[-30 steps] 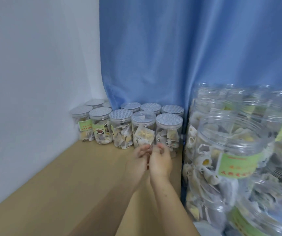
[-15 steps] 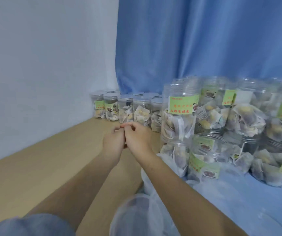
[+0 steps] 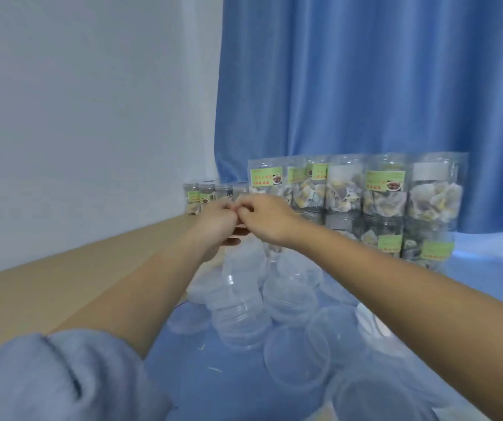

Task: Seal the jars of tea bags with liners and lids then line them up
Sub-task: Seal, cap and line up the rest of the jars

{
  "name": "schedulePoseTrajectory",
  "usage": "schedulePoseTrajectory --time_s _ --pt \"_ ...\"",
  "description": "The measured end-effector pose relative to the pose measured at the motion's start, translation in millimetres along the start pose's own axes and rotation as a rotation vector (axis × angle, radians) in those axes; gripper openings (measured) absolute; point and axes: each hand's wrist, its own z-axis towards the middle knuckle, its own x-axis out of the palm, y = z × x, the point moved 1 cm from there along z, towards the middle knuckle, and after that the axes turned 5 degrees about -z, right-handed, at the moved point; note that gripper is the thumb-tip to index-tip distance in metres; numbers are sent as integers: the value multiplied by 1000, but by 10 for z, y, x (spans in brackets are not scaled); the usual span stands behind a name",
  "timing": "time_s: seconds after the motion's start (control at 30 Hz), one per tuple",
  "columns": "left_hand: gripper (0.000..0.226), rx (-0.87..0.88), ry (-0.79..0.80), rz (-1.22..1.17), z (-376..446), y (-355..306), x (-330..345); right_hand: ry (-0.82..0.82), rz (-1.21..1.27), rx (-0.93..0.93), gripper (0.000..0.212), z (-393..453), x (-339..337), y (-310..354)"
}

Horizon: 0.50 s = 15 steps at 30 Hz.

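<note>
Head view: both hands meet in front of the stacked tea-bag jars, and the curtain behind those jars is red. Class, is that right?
Not quite. In the head view the curtain is blue, not red. The left hand and right hand do meet in front of the stacked jars.

You get soft, even, bluish light with faint shadows; motion blur smears the hands (image 3: 238, 217) and jars (image 3: 356, 196), and edges bow from wide-angle distortion.

blue curtain (image 3: 365, 86) | white wall (image 3: 92, 101) | tan tabletop (image 3: 46, 275)
</note>
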Motion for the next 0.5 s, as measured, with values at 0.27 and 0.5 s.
schedulePoseTrajectory --time_s 0.27,0.5 --pt "27 45 139 -130 -579 -405 854 -155 -95 54 31 -817 -812 -289" --pt "29 30 194 -313 -601 -202 1439 -206 -82 131 28 -1149 -927 -839"
